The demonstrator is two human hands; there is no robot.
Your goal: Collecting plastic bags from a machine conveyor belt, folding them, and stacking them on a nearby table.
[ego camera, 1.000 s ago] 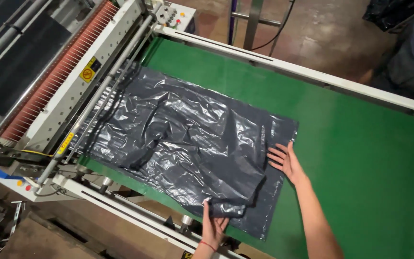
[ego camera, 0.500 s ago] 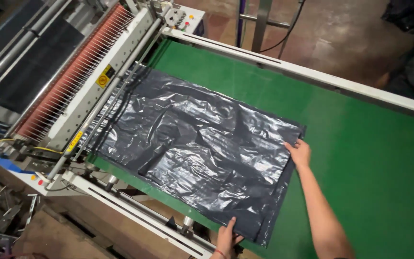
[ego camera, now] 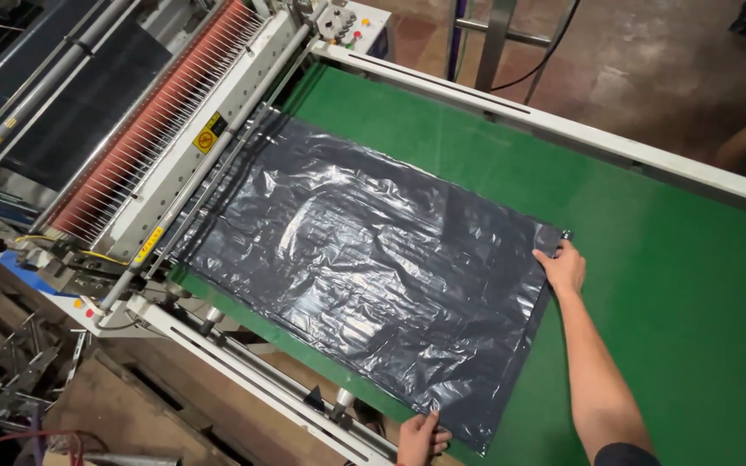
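Head view: black plastic sheet point(ego camera: 364, 276) flat on green belt point(ego camera: 649, 285). My left hand point(ego camera: 420, 438) pinches near corner, right hand point(ego camera: 561, 267) pinches far corner; I keep pull even, edge square.

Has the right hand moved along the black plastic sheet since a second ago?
Yes. The right hand has slid from the black plastic sheet's middle edge to its far corner, toward the white rail.

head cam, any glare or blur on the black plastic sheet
Head view: pale glare streaks run across the crinkled middle of the black plastic sheet; edges look sharp, no motion blur on the right hand or left hand; green belt evenly lit.
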